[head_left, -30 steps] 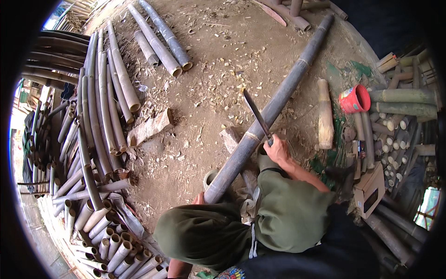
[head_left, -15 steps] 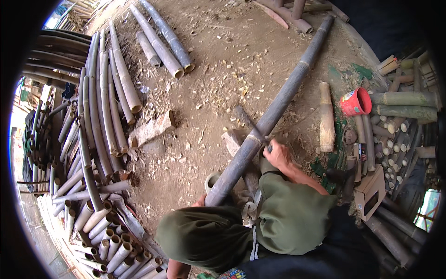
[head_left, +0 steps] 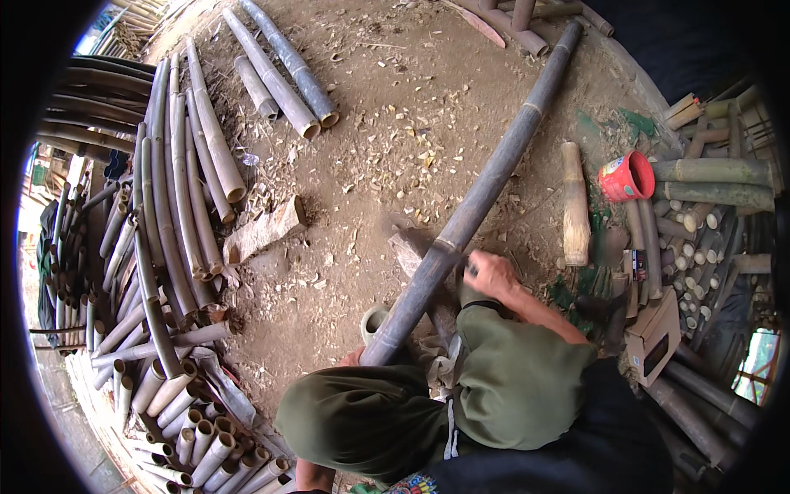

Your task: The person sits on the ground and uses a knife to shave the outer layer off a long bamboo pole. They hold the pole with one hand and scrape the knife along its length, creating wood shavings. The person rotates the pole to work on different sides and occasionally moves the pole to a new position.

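A long dark bamboo pole (head_left: 492, 181) lies slantwise from my knees to the far right. Its near end rests by my left knee, where my left hand (head_left: 352, 357), mostly hidden behind the knee, is closed on it. My right hand (head_left: 491, 277) is wrapped round the handle of a machete (head_left: 472, 269), just right of a joint in the pole. Motion smears the blade, so I cannot tell whether it touches the bamboo. Under the pole is a rough wooden block (head_left: 409, 253). A short hollow bamboo piece (head_left: 374, 321) stands beside the near end.
Many bamboo poles (head_left: 177, 181) lie stacked on the left, with cut tubes (head_left: 214, 453) below. A wood chunk (head_left: 265, 230) sits mid-left. To the right are a pale log (head_left: 575, 206), a red bucket (head_left: 627, 177) and a cardboard box (head_left: 653, 337). Chips litter the dirt floor.
The machete blade, seen clearly before across the pole, is now a blur, and my right hand has shifted slightly. My left hand stays at the pole's near end.
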Demonstrator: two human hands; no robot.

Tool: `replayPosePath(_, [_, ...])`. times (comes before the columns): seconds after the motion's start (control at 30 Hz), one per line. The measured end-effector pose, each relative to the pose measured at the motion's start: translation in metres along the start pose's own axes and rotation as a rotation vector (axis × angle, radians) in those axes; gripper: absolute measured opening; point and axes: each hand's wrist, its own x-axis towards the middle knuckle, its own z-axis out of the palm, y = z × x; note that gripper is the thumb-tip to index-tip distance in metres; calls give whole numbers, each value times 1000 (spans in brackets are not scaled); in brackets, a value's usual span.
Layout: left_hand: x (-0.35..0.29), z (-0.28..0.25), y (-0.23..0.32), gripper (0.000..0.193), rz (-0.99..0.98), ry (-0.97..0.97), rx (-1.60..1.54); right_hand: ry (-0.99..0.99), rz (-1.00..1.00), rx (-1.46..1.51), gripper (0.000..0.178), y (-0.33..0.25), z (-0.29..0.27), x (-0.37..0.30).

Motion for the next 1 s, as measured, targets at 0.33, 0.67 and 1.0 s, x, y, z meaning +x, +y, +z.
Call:
replayPosePath(0.33, [-6, -6, -7, 58, 14, -10, 18, 51, 55, -31, 29, 3, 17, -10])
replayPosePath(0.67, [-2, -5, -8, 57, 28, 42, 25, 348, 585, 41, 32, 53, -26, 33])
replayPosePath(1.0, [-68, -17, -66, 57, 5, 241, 23, 502, 638, -236, 83, 98, -6, 1])
